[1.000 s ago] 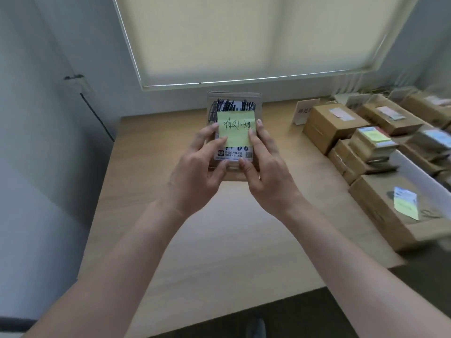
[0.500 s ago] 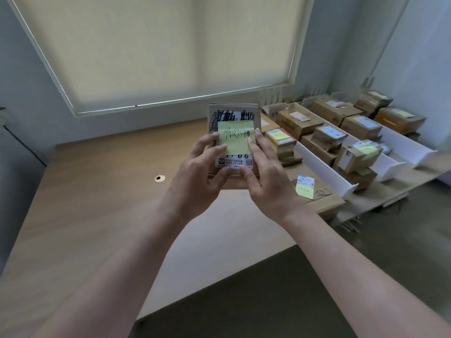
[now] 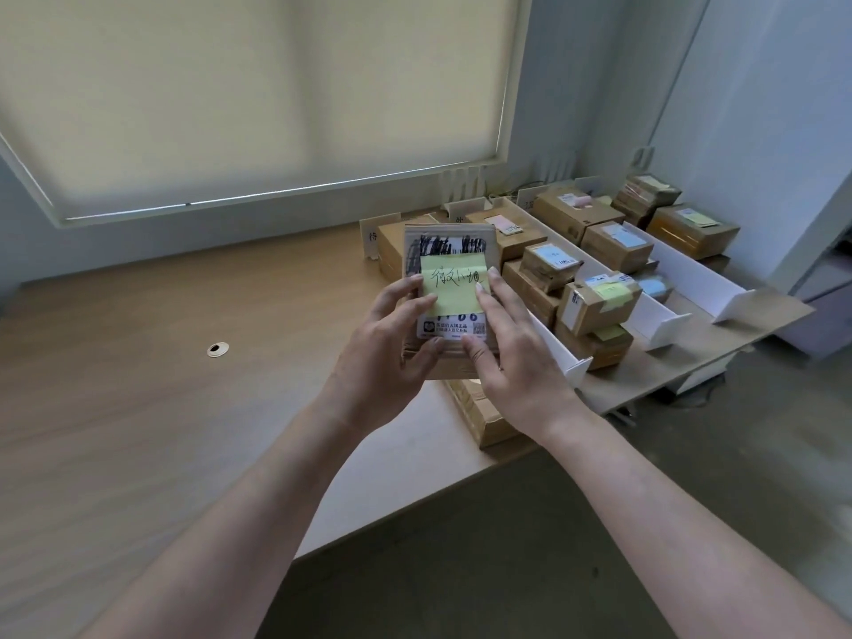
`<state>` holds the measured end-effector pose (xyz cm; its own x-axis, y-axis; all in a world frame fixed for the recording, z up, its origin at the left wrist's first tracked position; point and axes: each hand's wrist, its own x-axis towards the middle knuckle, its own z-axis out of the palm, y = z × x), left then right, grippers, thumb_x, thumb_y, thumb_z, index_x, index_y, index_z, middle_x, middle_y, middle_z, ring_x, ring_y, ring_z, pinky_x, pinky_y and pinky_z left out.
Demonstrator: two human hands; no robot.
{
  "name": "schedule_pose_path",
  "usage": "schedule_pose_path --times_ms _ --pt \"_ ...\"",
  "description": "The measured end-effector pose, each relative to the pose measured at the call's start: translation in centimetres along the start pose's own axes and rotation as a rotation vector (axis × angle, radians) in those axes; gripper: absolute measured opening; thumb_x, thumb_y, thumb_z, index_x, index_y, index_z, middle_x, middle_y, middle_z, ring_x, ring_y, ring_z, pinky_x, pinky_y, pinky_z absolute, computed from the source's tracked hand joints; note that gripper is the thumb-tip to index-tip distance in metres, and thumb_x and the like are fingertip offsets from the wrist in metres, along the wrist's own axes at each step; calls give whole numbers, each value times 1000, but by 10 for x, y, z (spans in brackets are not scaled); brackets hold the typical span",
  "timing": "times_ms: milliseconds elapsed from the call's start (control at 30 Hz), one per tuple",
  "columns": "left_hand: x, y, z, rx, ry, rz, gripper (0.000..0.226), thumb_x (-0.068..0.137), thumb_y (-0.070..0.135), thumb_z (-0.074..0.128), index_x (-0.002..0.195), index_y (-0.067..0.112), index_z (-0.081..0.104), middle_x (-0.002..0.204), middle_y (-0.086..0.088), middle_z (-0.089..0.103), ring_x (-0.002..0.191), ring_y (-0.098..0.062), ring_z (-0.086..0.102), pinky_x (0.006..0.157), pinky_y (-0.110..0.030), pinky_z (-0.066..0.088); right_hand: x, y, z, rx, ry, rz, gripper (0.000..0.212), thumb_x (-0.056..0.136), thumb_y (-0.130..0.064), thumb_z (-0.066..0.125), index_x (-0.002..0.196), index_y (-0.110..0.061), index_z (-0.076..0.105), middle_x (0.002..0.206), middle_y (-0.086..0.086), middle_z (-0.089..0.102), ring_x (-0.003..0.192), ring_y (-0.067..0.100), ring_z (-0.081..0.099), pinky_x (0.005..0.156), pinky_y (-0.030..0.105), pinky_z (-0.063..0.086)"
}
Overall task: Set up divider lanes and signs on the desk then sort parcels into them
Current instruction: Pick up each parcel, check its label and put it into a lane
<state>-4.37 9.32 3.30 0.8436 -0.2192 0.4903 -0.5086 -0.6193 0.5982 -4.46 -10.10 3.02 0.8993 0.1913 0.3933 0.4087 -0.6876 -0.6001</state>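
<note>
Two hands [image 3: 392, 362] hold one parcel [image 3: 449, 242] bearing one yellow sticky note [image 3: 454, 288]. Three white dividers [image 3: 560, 357] stand on one desk [image 3: 138, 408]. About a dozen boxed parcels [image 3: 594, 306] sit between them; the far ones blur together

A single head-worn wide-angle camera gave the only view, so no second view shared any of the scene. It looked forward and down from above the near edge of the desk [image 3: 138, 408], close enough that both forearms ran in from the bottom corners and met near the middle of the frame. The left hand [image 3: 392, 362] and right hand [image 3: 511, 362] sat just below centre. The window blind [image 3: 253, 94] filled the frame from 10 to 12 o'clock. The white dividers [image 3: 664, 269] lay toward 2 o'clock, farther off. The floor [image 3: 530, 569] showed at 5 o'clock. Straight edges bowed near the borders.
</note>
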Motion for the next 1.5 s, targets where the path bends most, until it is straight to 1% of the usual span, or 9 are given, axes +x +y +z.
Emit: schedule_pose_path --times_ms 533,633,700,833,900,967,1033,1167,1500 --pt "145 -106 146 -47 -118 -125 51 95 37 69 141 17 59 157 10 34 140 -19 47 95 -42 60 134 182 17 22 -189 138 66 105 -28 55 163 -21 24 170 -17 6 155 10 16 103 34 55" --pt "160 -119 166 -51 -151 -173 50 94 37 69 140 18 60 157 10 34 143 -18 42 98 -43 58 150 208 21 42 -228 163 65 106 -27 55 163 -21 24 169 -17 7 154 7 16 101 14 49" --pt "168 -129 179 -50 -171 -202 49 94 37 70 139 19 60 156 11 34 142 -18 44 98 -44 58 158 224 25 41 -268 182 64 106 -28 54 163 -21 25 170 -17 7 152 4 18 86 -5 38" --pt "174 -146 208 -47 -193 -281 47 94 38 70 137 21 61 156 12 34 141 -17 45 98 -45 58 169 261 33 28 -363 193 64 106 -27 54 162 -20 25 170 -15 7 142 -6 15 78 -14 23" --pt "174 -152 223 -41 -194 -318 44 95 38 70 135 22 62 155 12 34 140 -15 45 99 -46 57 173 282 42 91 -400 190 64 106 -28 54 163 -22 25 169 -19 6 149 -2 15 87 -8 34" --pt "171 -157 237 -35 -187 -359 43 94 38 70 134 23 63 154 12 35 139 -14 46 100 -46 56 175 302 51 136 -435 179 64 105 -29 55 163 -23 26 169 -21 7 153 2 15 104 16 48" --pt "167 -160 250 -39 -180 -413 42 94 38 71 133 24 63 154 12 35 139 -14 47 102 -45 55 178 319 58 139 -471 165 64 105 -30 55 162 -23 27 169 -20 7 154 3 15 114 31 45" --pt "161 -163 273 -39 -181 -495 41 94 37 71 132 25 63 153 13 36 141 -13 43 100 -43 56 180 342 63 149 -571 175 64 105 -31 55 162 -26 26 166 -24 6 151 4 18 112 26 45" --pt "138 -166 301 -67 -185 -621 40 92 29 76 130 23 65 147 18 35 141 -9 40 97 -36 59 178 373 76 77 -756 126 77 98 -36 65 161 -22 24 152 -20 9 139 16 40 102 40 56"
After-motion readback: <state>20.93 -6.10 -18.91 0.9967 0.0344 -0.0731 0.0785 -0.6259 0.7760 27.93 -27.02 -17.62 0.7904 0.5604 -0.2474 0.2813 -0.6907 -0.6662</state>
